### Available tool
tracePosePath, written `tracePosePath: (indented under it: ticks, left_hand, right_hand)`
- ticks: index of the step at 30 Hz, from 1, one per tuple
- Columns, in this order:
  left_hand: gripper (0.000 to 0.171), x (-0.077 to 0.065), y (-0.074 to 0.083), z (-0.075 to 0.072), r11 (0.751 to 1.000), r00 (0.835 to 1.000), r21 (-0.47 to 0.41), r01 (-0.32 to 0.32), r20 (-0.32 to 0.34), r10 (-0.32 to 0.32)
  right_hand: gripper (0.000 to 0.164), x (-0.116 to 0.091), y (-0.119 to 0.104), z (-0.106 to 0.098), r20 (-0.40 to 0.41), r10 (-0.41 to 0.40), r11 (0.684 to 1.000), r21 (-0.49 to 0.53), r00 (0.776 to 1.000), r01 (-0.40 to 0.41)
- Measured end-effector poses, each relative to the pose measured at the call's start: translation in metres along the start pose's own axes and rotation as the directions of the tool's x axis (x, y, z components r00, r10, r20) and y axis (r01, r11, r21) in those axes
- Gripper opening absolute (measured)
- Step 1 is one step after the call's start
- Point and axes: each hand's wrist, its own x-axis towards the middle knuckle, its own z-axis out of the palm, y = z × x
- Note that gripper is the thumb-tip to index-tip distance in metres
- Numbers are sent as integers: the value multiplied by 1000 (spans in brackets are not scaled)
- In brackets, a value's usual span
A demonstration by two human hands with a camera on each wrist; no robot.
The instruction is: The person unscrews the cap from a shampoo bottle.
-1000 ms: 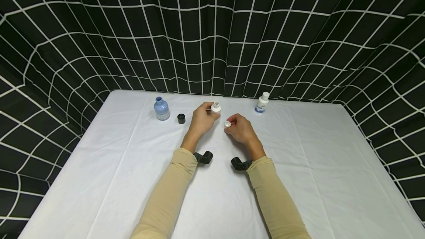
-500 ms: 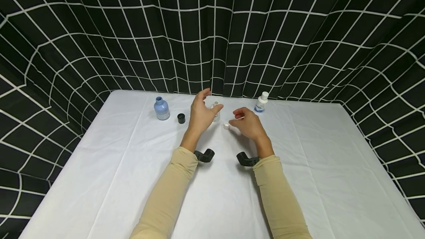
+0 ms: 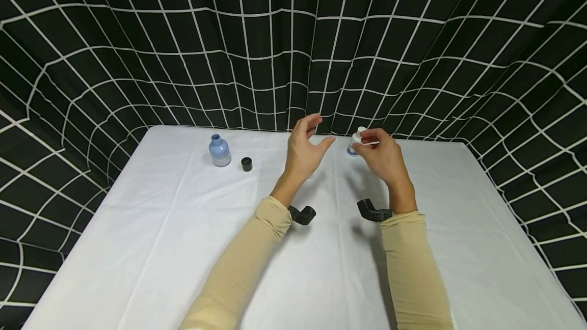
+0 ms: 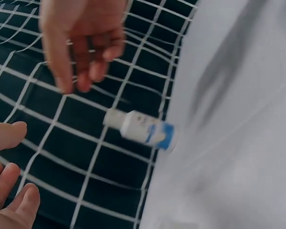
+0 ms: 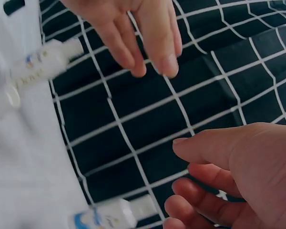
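My left hand (image 3: 304,152) is raised above the table with its fingers spread and holds nothing. An open-topped white Dove bottle (image 5: 38,67) stands on the cloth with its small white cap (image 5: 9,98) beside it in the right wrist view; the left hand hides that bottle in the head view. My right hand (image 3: 382,157) hovers near a capped white bottle with a blue label (image 3: 352,148). Both wrist views show its loosely bent fingers apart from this bottle (image 4: 145,130), with nothing between them.
A blue bottle without a cap (image 3: 220,153) stands at the back left of the white-clothed table (image 3: 183,248). Next to it sits a black cap (image 3: 246,164). A black curtain with white grid lines (image 3: 257,39) hangs behind the table's back edge.
My left hand has let go of the white Dove bottle and moved right, fingers spread. The right hand has released the white cap onto the table and moved right toward the blue-labelled bottle.
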Motion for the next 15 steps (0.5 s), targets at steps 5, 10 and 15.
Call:
tracePosePath:
  ticks: [5, 10, 15]
  left_hand:
    - [63, 9, -3, 21, 998, 996, -2, 65, 68, -65]
    - [62, 16, -12, 40, 993, 988, 9, 115, 103, -116]
    - [71, 20, -25, 61, 981, 968, 89, 174, 168, -187]
  right_hand:
    - [43, 6, 2, -16, -31, -14, 998, -56, 999, 12]
    - [43, 18, 8, -23, -54, -45, 994, -105, 998, 39]
    - [46, 30, 19, -20, -27, -37, 992, -119, 999, 34]
